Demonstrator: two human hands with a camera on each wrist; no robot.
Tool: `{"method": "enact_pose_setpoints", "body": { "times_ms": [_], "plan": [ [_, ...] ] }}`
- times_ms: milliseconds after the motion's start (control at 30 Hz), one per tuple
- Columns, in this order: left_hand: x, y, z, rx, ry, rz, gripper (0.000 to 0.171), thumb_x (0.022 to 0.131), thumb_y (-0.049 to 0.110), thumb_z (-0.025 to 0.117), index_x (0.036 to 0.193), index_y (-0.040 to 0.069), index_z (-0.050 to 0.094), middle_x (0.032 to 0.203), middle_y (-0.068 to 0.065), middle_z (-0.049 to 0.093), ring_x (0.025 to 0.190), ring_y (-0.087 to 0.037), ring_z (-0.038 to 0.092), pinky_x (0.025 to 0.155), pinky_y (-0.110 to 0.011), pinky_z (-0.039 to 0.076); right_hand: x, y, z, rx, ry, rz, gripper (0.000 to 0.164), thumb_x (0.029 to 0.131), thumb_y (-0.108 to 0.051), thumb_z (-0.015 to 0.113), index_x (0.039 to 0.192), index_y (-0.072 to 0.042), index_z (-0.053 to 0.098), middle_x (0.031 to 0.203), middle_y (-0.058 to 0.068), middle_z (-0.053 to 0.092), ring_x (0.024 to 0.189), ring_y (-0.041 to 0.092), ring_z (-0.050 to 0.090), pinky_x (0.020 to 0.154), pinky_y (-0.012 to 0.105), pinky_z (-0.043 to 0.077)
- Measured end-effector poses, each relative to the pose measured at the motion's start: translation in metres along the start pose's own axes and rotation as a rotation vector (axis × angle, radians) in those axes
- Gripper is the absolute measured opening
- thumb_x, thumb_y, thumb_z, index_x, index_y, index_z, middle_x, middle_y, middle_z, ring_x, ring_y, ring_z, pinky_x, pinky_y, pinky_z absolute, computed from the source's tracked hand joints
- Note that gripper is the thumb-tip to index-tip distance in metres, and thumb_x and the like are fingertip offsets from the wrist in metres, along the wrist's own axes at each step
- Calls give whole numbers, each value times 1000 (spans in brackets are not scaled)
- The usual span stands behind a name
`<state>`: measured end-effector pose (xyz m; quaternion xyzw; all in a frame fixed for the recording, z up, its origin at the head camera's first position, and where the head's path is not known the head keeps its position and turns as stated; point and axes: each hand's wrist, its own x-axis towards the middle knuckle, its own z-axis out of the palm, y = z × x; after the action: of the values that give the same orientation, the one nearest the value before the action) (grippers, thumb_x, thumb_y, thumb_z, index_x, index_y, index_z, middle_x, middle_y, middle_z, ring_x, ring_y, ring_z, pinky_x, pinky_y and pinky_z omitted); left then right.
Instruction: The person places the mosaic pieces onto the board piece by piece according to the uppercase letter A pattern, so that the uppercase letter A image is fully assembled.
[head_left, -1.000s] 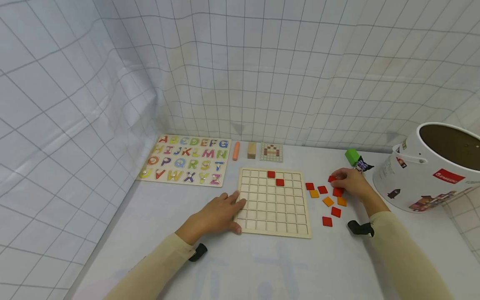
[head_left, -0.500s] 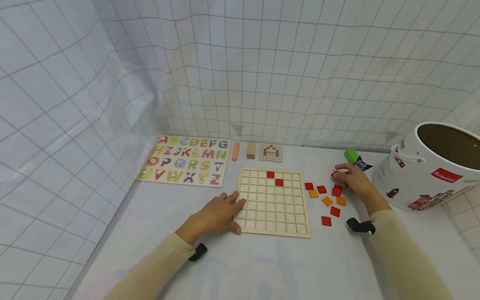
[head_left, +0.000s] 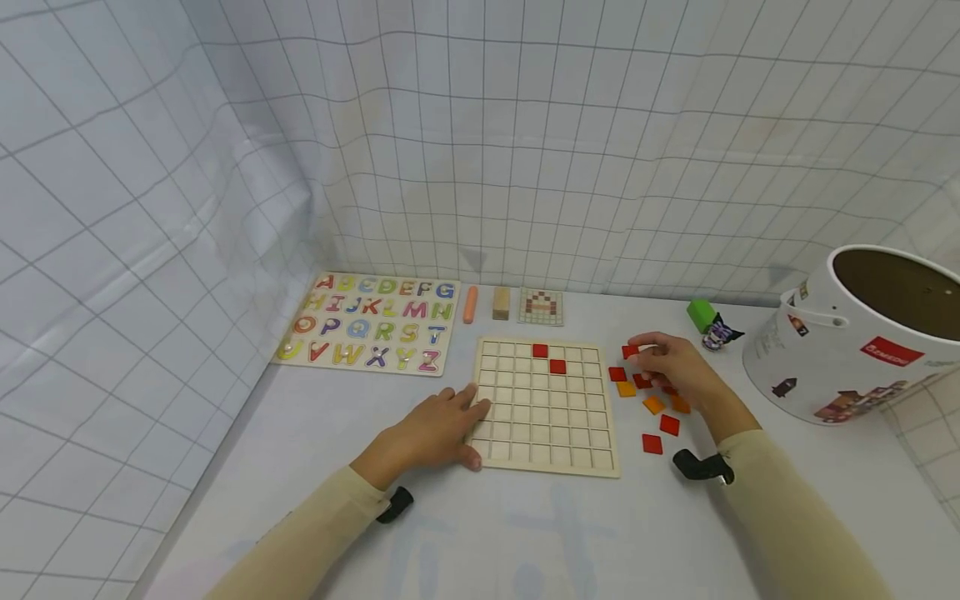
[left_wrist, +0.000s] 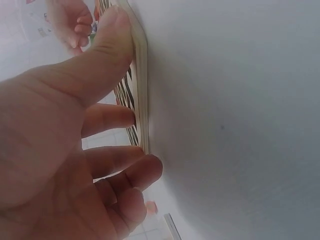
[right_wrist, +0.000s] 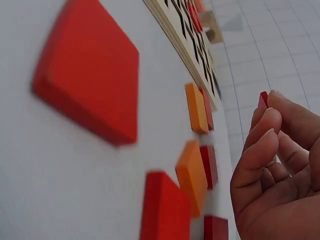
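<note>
My right hand pinches a red square tile between thumb and fingertips, held up above the table beside the board's upper right edge. In the right wrist view only a corner of this tile shows. Under and around that hand lie loose red tiles and orange tiles, some partly hidden by it. The wooden grid board lies flat, with two red tiles set diagonally in its upper cells. My left hand rests on the board's left edge, thumb near the lower corner, fingers loosely spread.
An alphabet puzzle board lies back left. Behind the grid board are an orange stick, a wooden block and a small pattern card. A green block, a dark figure and a white bucket stand right.
My right hand has lifted the red tile from the back of the pile and carried it left toward the grid board. The left hand stays in place.
</note>
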<state>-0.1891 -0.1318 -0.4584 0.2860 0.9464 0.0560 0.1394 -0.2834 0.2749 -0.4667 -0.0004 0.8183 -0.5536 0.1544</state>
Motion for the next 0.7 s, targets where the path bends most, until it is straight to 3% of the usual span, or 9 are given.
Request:
{"method": "enact_pose_setpoints", "body": {
  "times_ms": [200,400,567,700],
  "plan": [
    [0,-2,1,4,4,8,90,82,55,78,154,12,45,162,-20,35,136,-40,47,109,-51,42,1,-17,35,-6,-134,-10,46,94,-22,74,134,-7,57,95,9,64,73,19,57,63,26,50],
    [0,-2,2,8,3,10,91,82,56,78,154,12,45,162,-20,35,136,-39,48,109,-51,42,4,-21,58,-69,-216,-46,42,92,-16,75,129,-3,59,93,9,59,70,19,58,62,27,52],
    [0,-2,2,2,-2,4,91,82,56,78,155,13,44,163,-20,34,137,-39,47,110,-50,41,4,-19,69,-249,-211,-96,33,92,-16,73,122,-6,62,82,7,55,60,18,53,58,29,47],
    [1,-2,2,-4,0,4,91,82,56,78,155,12,45,163,-20,34,138,-38,47,110,-51,42,2,-20,75,-368,-170,-129,29,91,-15,73,118,-9,65,78,4,55,62,17,51,60,30,43]
  ]
}}
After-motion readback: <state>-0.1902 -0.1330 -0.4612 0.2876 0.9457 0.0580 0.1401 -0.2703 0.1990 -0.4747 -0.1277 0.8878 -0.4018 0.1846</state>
